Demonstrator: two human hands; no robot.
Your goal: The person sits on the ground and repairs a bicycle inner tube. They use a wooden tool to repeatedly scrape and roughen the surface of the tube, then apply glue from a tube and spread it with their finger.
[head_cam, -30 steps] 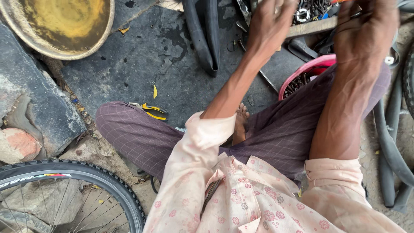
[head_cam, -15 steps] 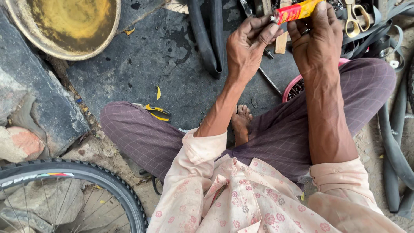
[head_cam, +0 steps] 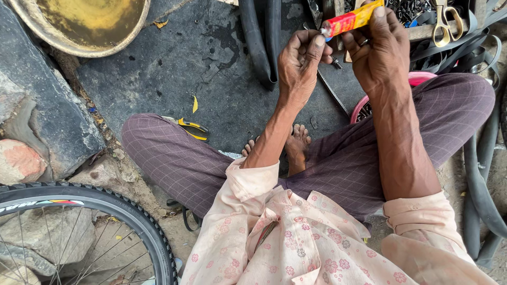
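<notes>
I sit cross-legged on dark ground. My right hand grips a small red and yellow tube by its body, held up in front of me. My left hand has its fingers pinched at the tube's white nozzle end, where the cap is. Both hands are raised above my knees, near the top of the view. A thin metal rod lies on the ground just below them.
A bicycle wheel with spokes stands at bottom left. A round pan of yellowish liquid sits top left. Black inner tubes lie ahead, more rubber tubing at right. Yellow-handled pliers, scissors, a pink basin.
My hands came back toward me from the clutter ahead, now holding the tube; the left fingers have closed on its nozzle end.
</notes>
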